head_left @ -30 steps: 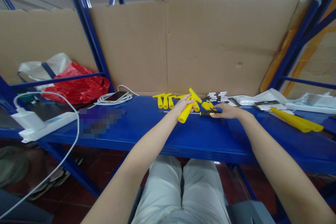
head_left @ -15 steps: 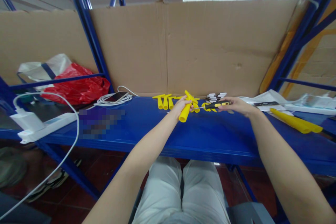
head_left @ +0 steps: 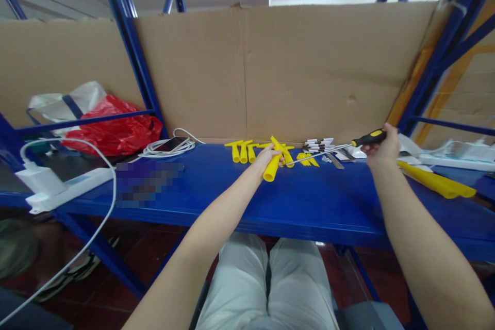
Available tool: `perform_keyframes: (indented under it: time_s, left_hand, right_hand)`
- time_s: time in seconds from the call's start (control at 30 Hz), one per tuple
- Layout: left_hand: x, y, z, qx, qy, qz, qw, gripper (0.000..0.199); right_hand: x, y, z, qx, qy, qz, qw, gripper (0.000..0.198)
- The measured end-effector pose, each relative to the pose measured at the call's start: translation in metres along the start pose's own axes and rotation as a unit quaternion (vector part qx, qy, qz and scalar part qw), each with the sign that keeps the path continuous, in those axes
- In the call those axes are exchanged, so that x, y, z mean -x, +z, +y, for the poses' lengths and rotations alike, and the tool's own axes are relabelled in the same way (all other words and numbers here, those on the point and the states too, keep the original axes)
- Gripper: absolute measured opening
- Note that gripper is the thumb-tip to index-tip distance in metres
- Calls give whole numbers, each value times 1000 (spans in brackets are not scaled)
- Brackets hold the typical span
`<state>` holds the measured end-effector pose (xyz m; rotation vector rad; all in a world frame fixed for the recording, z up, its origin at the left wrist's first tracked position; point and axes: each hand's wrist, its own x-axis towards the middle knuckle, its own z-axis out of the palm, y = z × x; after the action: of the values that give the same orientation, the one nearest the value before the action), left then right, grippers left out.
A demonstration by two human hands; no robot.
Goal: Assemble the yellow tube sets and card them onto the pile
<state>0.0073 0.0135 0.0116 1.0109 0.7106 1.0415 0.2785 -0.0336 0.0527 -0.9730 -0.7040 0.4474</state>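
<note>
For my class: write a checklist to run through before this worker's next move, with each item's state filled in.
1. Left hand grips the yellow T-shaped handle: ok.
2. Right hand holds the screwdriver by its black-and-yellow grip: ok.
3. Far end of the screwdriver's shaft well away from the left hand: not ok, it ends close by.
4. Screwdriver's tip touching the handle: cannot tell, too small.
5. Three yellow T-shaped pieces apart from both hands: ok, lined up left of the left hand.
6. Coiled white cable apart from both hands: ok, farther left.
</note>
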Motion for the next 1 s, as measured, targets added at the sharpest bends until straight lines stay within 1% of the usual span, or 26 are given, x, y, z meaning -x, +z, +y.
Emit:
perform_keyframes:
  time_s: [0.07,0.1,0.13,0.2,0.33,0.47,0.57,0.73,1.0]
  left_hand:
    - [0,0,1,-4,4,-3,1000,41]
    - [1,1,1,-7,3,-4,1000,40]
    - [1,1,2,-11,1,-4,1000,39]
    - [2,1,3,-17,-5,-4,1000,39]
    - [3,2,4,-18,-11,-3,1000,42]
    - [3,3,2,-26,-28,-3,999,51]
    - [3,3,1,-32,-30,-15,999,54]
    - [0,1,0,-47,-30,-32,998,57]
    - [0,0,0,-47,-27,-37,998,56]
  right_hand:
    - [6,3,-8,-54,68,98,991,17]
    - [9,5,-11,-72,78,134,985,17]
    - [11,7,-13,-84,81,160,980,16]
    - [14,10,-15,-99,82,186,974,18]
    - [11,10,-11,-116,86,184,972,17]
    - [8,10,-7,-130,77,176,973,16]
    - [9,10,-6,-134,77,176,972,17]
    - [9,10,-7,-146,88,169,971,18]
    - [13,12,-8,-146,89,167,971,19]
